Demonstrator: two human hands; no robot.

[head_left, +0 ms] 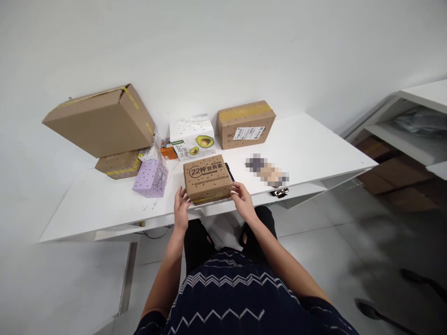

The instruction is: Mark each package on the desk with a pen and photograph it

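A brown cardboard box printed with "22" and Chinese characters sits at the table's front edge, yellow tape along its near side. My left hand grips its left side near the front corner, fingers bent. On the opposite side, my right hand has its thumb and fingers around the right front corner. The box's underside is hidden. Behind its right edge shows part of a thin black object. To the left stands a lilac dotted box.
Along the wall on the white table stand a white avocado-print box, a taped brown box and a large carton tilted on a smaller one. An orange packet and a pixelated item also lie there. Shelving is right.
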